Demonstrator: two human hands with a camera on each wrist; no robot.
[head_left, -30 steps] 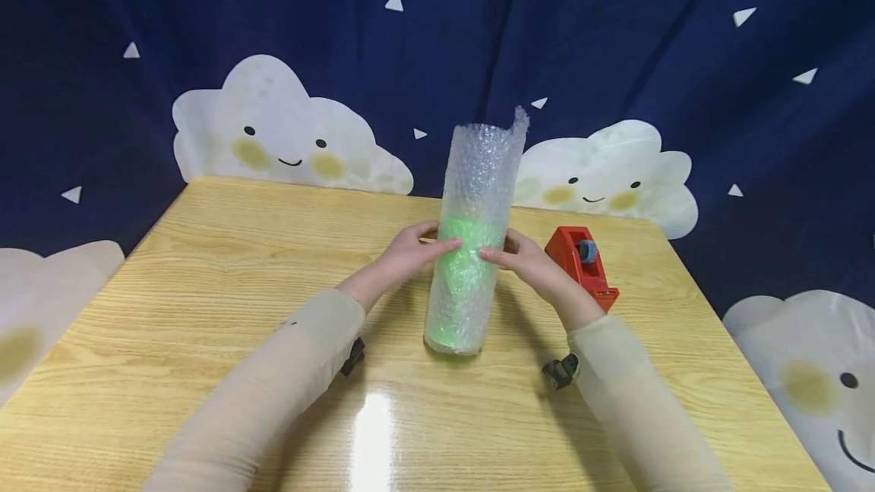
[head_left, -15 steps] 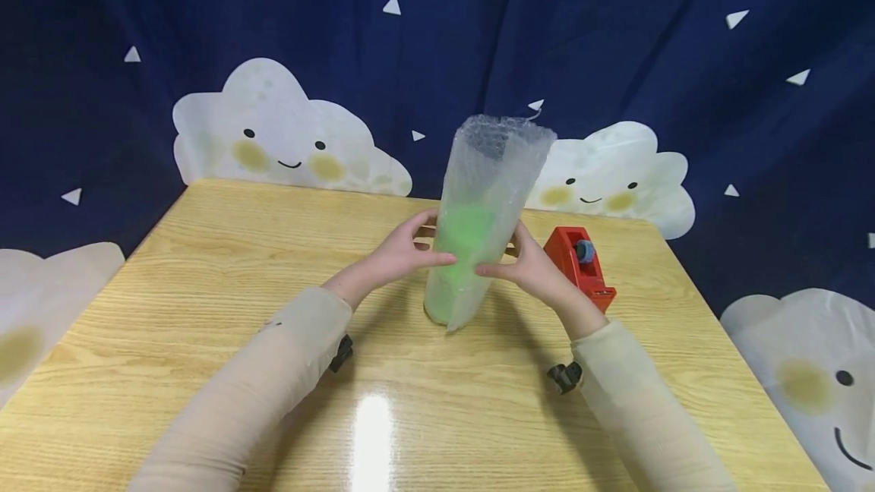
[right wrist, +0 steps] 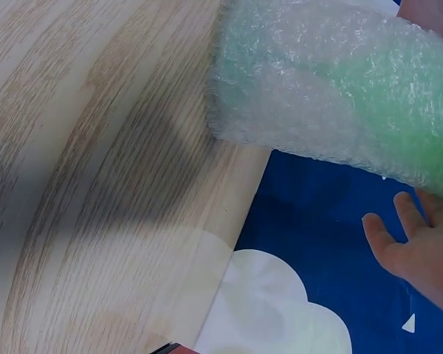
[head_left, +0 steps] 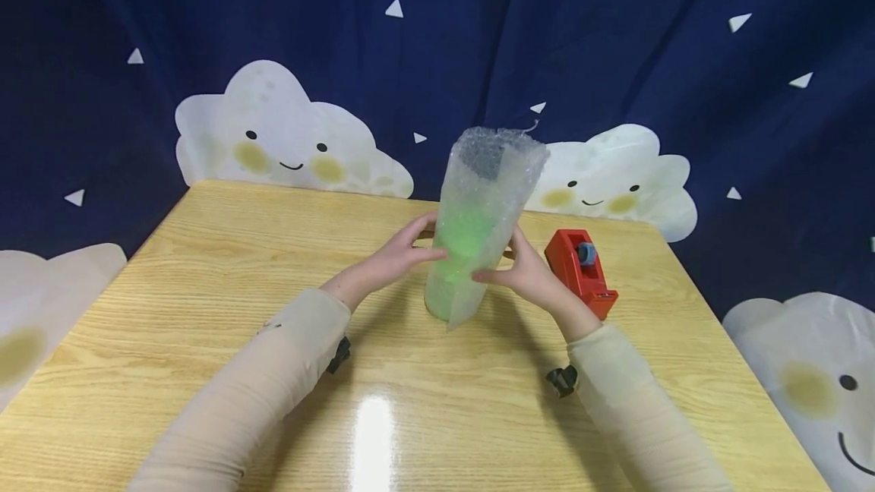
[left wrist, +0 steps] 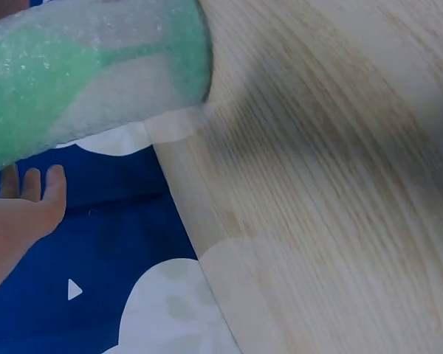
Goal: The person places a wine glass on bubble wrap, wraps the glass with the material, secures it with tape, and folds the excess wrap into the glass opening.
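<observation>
A green object [head_left: 465,230], its exact kind hidden by the wrapping, stands inside a tall tube of bubble wrap [head_left: 488,162] on the wooden table. The wrap rises well above the green part and flares at its open top, with a loose edge slanting down the front. From the left, my left hand [head_left: 395,254] holds the bundle, thumb on the front and fingers behind. My right hand [head_left: 529,272] cups the other side, its thumb near the loose edge. In the right wrist view, the spread fingers [right wrist: 410,217] lie right at the wrap's side.
A red tape dispenser [head_left: 567,260] with a blue roll stands just right of my right hand. Small black wrist cameras [head_left: 562,380] hang under both forearms. Behind the table's far edge hangs a dark blue curtain [head_left: 437,44] with smiling clouds.
The bundle has turned between my hands and sits slightly farther back. Its top opening now shows wider, and the loose edge of the wrap has come round to the front.
</observation>
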